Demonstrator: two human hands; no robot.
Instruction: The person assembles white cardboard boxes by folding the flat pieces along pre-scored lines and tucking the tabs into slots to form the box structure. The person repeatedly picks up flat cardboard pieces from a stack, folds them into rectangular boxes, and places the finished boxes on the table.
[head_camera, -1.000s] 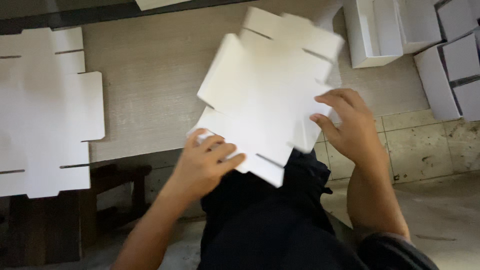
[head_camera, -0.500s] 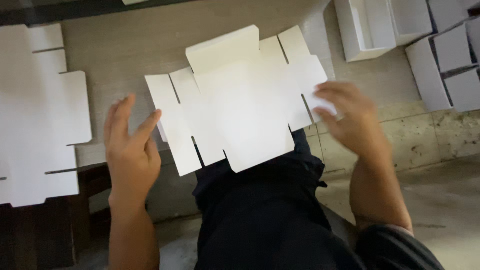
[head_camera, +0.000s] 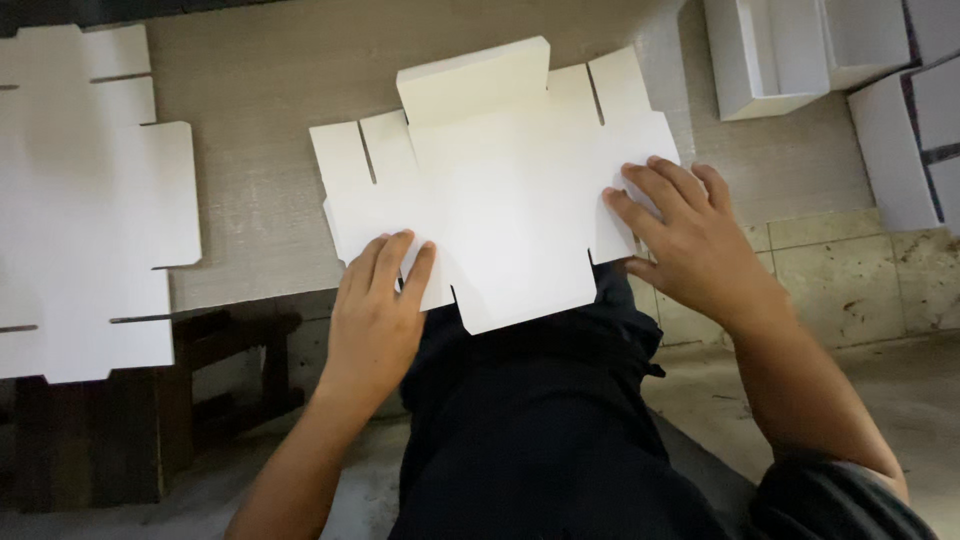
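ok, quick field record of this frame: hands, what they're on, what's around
left hand: flat on the lower left flap of the box blank
right hand: flat on its right edge
box blank: white, die-cut, unfolded, lying on the table, near edge overhanging the lap
left side: stack of flat blanks
upper right: folded white boxes

Both hands (head_camera: 375, 310) on flat white carton blank (head_camera: 500, 190)

Flat stack (head_camera: 80, 210) cut off left, folded boxes (head_camera: 800, 50) cropped top right

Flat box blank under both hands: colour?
Plain white, unprinted: the flat box blank, seen in the head view.
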